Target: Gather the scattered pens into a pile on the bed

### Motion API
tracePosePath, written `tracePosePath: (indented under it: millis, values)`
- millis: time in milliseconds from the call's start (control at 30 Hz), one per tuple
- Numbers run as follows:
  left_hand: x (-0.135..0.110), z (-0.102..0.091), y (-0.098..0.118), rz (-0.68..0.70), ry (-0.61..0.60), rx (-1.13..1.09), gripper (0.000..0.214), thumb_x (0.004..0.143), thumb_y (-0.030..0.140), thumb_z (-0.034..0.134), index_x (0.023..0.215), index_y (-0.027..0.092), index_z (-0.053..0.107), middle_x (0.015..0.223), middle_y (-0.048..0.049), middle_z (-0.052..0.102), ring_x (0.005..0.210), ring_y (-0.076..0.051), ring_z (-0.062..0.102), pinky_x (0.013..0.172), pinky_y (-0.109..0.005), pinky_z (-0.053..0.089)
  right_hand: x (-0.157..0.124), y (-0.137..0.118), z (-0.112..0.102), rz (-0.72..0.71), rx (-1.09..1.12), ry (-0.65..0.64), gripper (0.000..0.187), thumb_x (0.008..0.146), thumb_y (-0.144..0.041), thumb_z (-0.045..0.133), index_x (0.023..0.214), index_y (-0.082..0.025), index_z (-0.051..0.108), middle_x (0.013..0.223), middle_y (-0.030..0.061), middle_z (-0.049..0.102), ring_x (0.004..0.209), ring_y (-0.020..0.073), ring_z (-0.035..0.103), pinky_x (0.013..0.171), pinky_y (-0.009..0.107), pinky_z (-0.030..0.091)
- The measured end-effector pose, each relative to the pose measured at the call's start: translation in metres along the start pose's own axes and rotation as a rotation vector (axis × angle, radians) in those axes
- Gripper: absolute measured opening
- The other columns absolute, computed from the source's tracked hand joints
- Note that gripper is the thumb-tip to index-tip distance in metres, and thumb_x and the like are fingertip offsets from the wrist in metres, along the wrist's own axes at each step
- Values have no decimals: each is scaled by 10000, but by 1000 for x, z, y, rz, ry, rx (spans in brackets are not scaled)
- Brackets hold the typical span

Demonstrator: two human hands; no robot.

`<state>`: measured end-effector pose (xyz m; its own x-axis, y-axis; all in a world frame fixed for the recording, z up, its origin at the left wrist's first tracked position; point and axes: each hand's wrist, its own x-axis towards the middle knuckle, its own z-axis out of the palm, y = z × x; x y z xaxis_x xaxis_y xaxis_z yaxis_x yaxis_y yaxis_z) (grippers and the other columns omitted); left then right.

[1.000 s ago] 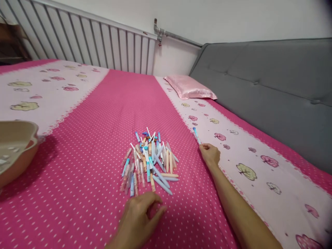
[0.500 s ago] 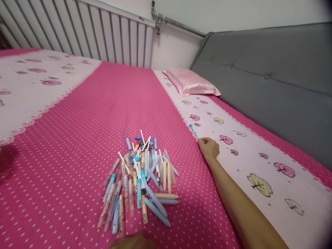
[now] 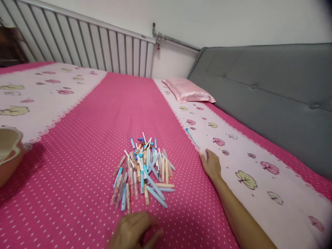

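Observation:
On the white strip lies a slim pen piece with a blue end (image 3: 192,137), pale along its length. Just below its near end is my right hand (image 3: 211,164), fingers loosely apart and holding nothing that I can see. My left hand (image 3: 135,228) is low at the bottom edge, bent at the fingers, with the thumb apart and nothing visible in it. In front of it spreads a pile of pen parts (image 3: 142,180): clear printed barrels, pale blue and peach tapered barrels, white sticks and small blue and brown pieces.
A pinkish bowl (image 3: 10,159) with a cream inside stands at the left edge. The pink dotted bedspread (image 3: 85,145) runs back to a white radiator (image 3: 103,52). A pink satin pillow (image 3: 188,90) lies near the grey headboard (image 3: 272,76) on the right.
My right hand has let go of the slim pen piece and drawn back slightly, its fingers loosening. My left hand has come further into view, and the bowl now shows at left.

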<state>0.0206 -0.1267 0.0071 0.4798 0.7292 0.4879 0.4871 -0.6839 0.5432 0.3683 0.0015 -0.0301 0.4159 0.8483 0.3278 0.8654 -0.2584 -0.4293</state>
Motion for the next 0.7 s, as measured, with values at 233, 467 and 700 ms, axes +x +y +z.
tracePosePath:
  millis: [233,467,700]
  values:
    - [0,-4,-1,16,-13,17,58,829,239,573,793,200,598,647,11,628,565,-99,583,549,-211,428,-73,105,-71,125,-283,-150,682,869,-520,147,1348,-134,442,1417,134,412,1326,282,323,1094,441,217]
    - [-2,-9,5,155,54,280,116,858,241,519,804,189,608,667,-7,621,595,-112,584,583,-225,440,-142,181,-137,543,-353,-144,735,811,-674,178,1437,-304,282,1509,96,255,1347,366,262,1051,563,201]
    - [-94,-77,3,102,111,581,193,846,363,538,937,232,646,940,-35,691,842,-167,649,793,-277,491,-148,219,-164,491,-258,-259,686,768,-629,288,1348,-292,431,1389,136,447,1302,394,351,1005,648,232]
